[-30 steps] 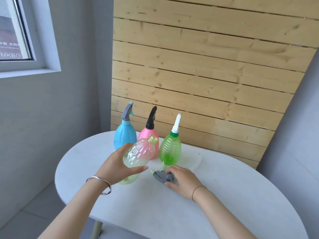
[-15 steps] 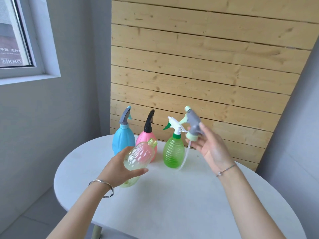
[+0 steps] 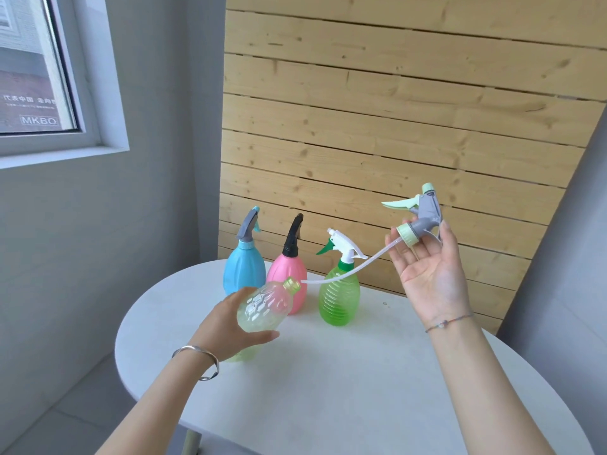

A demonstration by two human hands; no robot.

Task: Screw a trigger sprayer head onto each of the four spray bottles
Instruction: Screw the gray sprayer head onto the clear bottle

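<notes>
My left hand (image 3: 230, 326) grips a clear pale-green bottle (image 3: 262, 310), tilted with its open neck pointing up and right. My right hand (image 3: 427, 270) holds a grey and mint trigger sprayer head (image 3: 420, 221) high at the right by its collar. The head's thin dip tube (image 3: 345, 269) curves down to the left, and its tip ends just beside the bottle's neck. Behind stand a blue bottle (image 3: 244, 267), a pink bottle (image 3: 289, 274) and a green ribbed bottle (image 3: 340, 293), each with a sprayer head on.
Everything stands on a white round table (image 3: 328, 389) whose left and front edges drop off to the floor. A wooden slat wall (image 3: 394, 126) rises right behind the bottles. A window (image 3: 36, 70) sits in the grey wall at the left.
My right hand picked the sprayer head up off the table and carried it up and to the right, so the dip tube now stretches toward the bottle's neck. The left hand kept the bottle tilted.
</notes>
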